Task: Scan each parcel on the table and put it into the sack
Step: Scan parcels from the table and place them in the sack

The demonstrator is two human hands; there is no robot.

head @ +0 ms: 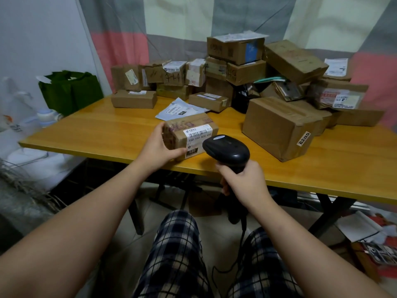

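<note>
Back of table: a pile of boxes fills the far side of the table against a striped curtain, stacked highest toward the middle and right.
Right obstacle: a big box with a "6205" sticker on its near corner stands just right of the scanner's head, apart from it.
Behind the parcel: a grey mailer lies flat, close to the parcel's far edge. A flat box sits further back on the left.
Off the table, left: a green bag and white plastic bags beside the table's end.
Open room: bare tabletop runs left of the parcel to the table's left end. A bare strip follows the front edge right of the big box.
Edge: the parcel sits near the front edge of the table.
Parcel: a small parcel of brown cardboard, taped, with purplish print on top. Its white label shows a barcode, "150 150 A26 050" and a black "150" patch, and faces the scanner.
Left hand: grips the parcel's left end, thumb on the near face.
Right hand: fingers wrapped round the handle of a black scanner, whose head is at the label. Whether it touches, I cannot tell.
Cable: hangs from the handle between the knees.
</note>
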